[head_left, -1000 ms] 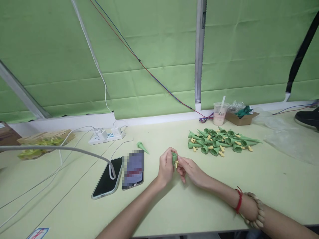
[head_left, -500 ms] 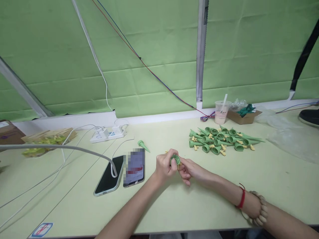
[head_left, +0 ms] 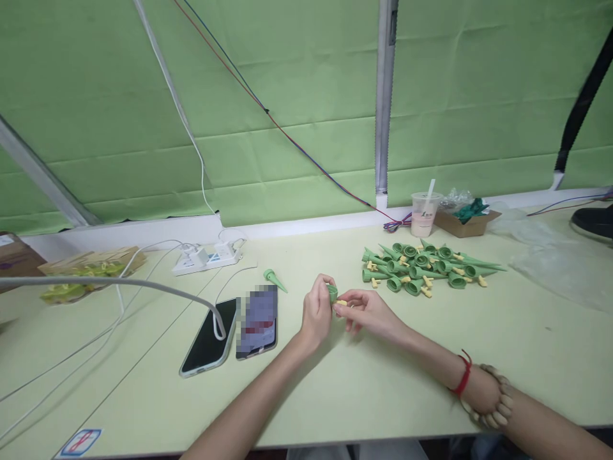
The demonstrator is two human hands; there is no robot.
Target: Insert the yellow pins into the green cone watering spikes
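Green cone [head_left: 332, 293], ribbed inside its round mouth, is located in the left hand [head_left: 316, 310], above the table [head_left: 383, 396]. At the near edge, a sticker [head_left: 80, 442] carries a blue border and a red looping mark; no word can be read. A red cord [head_left: 463, 377] and a bracelet of pale, rounded beads [head_left: 499, 402] encircle the right arm. The left hand is closed around the cone's body. The right hand [head_left: 366, 314] pinches a small yellow piece [head_left: 341, 303] between thumb and fingertips, just beside the cone; contact between the two parts cannot be confirmed. To the left lie a black-screened phone [head_left: 204, 345] with a pale rim, a grey cable [head_left: 143, 282] looping over it, and a second phone [head_left: 257, 326], its screen pixelated and unreadable. Beyond these rests a loose cone [head_left: 274, 279], tapering to a point. Farther right, a heap of green cones [head_left: 421, 261] is mixed with smooth yellow pegs [head_left: 482, 281]. At the rear stand a white power strip [head_left: 230, 257], a translucent cup [head_left: 423, 217] with print too small to read, and a brown box [head_left: 469, 227] holding dark green material. Behind hangs creased green sheeting [head_left: 306, 70]
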